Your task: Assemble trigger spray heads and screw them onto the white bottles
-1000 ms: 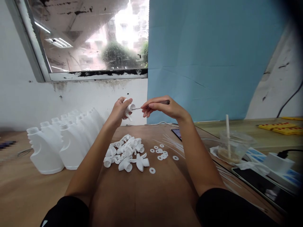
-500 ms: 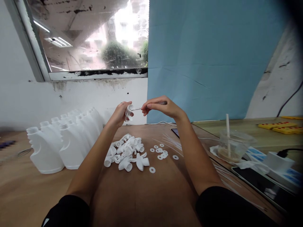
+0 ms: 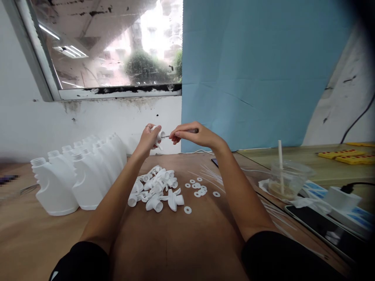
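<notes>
Nozzle [image 3: 160, 135] held by the left hand [image 3: 148, 140], grip curled round it; right hand [image 3: 195, 136], grip closed, holds a tool [image 3: 193, 130] at the nozzle's mouth.

The left forearm [image 3: 117, 195] extends from near left to far centre. The left hand [image 3: 149, 139] is raised, fingers [image 3: 148, 126] curled in a closed grip. The right forearm [image 3: 243, 191] runs from near right to far centre, wrist [image 3: 217, 142] bent. The right hand [image 3: 189, 133] points left, fingers pinched. The hands are near each other, apart.
</notes>
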